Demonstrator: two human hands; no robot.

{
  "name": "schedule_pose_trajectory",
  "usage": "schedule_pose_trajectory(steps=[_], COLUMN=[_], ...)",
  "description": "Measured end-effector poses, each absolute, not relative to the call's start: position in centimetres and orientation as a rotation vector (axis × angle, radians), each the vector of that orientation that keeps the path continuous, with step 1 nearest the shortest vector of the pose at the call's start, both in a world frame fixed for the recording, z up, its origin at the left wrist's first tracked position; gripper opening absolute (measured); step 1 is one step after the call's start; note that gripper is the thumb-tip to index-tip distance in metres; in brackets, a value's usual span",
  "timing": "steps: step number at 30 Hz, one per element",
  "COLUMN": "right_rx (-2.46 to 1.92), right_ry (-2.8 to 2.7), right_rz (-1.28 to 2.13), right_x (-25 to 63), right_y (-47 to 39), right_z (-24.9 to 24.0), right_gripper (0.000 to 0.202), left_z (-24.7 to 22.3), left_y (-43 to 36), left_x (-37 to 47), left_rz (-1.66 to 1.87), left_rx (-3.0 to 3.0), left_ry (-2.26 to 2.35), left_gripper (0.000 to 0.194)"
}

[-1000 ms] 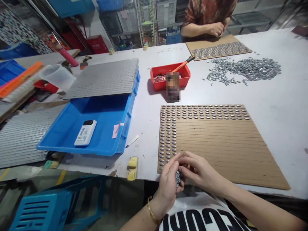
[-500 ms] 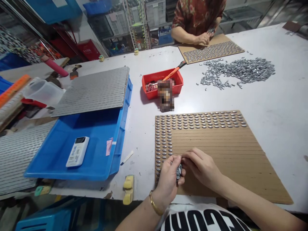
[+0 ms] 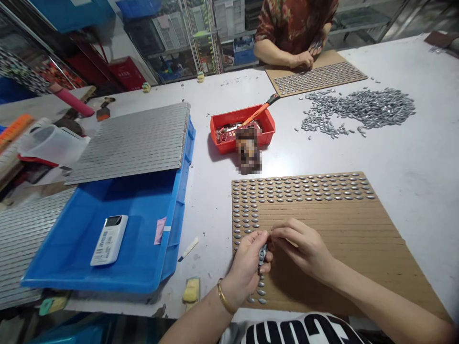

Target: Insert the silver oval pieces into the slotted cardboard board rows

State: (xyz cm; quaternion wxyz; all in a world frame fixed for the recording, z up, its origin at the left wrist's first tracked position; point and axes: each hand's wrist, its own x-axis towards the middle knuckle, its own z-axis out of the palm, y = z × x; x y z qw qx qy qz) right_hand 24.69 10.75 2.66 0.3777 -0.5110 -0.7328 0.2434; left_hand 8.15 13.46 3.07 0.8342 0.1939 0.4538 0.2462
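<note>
My left hand (image 3: 250,258), with a gold bracelet at the wrist, is closed around a small bunch of silver almond-shaped pieces (image 3: 263,254). Its thumb and forefinger point toward the fingertips of my right hand (image 3: 303,246), which are pinched together; anything between them is too small to make out. Both hands are over a grooved brown cardboard sheet (image 3: 333,243). Rows of the silver pieces (image 3: 301,186) lie in its grooves along the far edge, and short columns run down its left side, partly covered by my left hand.
Beyond the sheet is a red bin (image 3: 224,148) with an orange-handled tool (image 3: 258,113). A heap of silver pieces (image 3: 380,110) lies at right. Across the table, a co-worker's hand (image 3: 303,60) works over another cardboard sheet (image 3: 328,79). At left, a blue tray (image 3: 143,282) contains a white device (image 3: 109,240).
The view has tilted slightly, so the table things sit lower in the picture. My left hand has shifted a little left along the sheet, and silver pieces below it now show. Both hands keep their grip.
</note>
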Motion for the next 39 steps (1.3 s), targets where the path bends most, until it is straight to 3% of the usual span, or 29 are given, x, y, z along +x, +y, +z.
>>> schedule_pose_trajectory(steps=[9, 16, 20, 29, 34, 39], right_rx=[-1.334, -1.456, -1.5, -1.552, -1.547, -1.464], right_ry=[-1.838, -1.982, -2.156, -2.305, -2.281, -1.961], right_rz=[0.683, 0.274, 0.191, 0.09, 0.179, 0.561], right_x=[24.7, 25.7, 25.5, 25.4, 25.4, 25.6], right_y=[11.2, 14.1, 16.0, 17.0, 17.3, 16.3], right_z=[1.9, -1.7, -3.2, -3.2, -2.9, -0.9], right_gripper=[0.016, 0.019, 0.022, 0.025, 0.025, 0.021], left_z=[2.8, 3.6, 3.5, 2.3, 2.2, 2.5], left_y=[14.7, 15.3, 14.7, 14.7, 15.0, 15.2], left_x=[7.9, 7.5, 7.4, 7.0, 7.0, 7.0], left_rz=[0.507, 0.624, 0.58, 0.529, 0.592, 0.629], left_rx=[0.461, 0.336, 0.35, 0.328, 0.316, 0.335], left_ry=[1.014, 1.025, 0.991, 0.993, 1.026, 1.019], left_gripper=[0.029, 0.033, 0.022, 0.031, 0.028, 0.031])
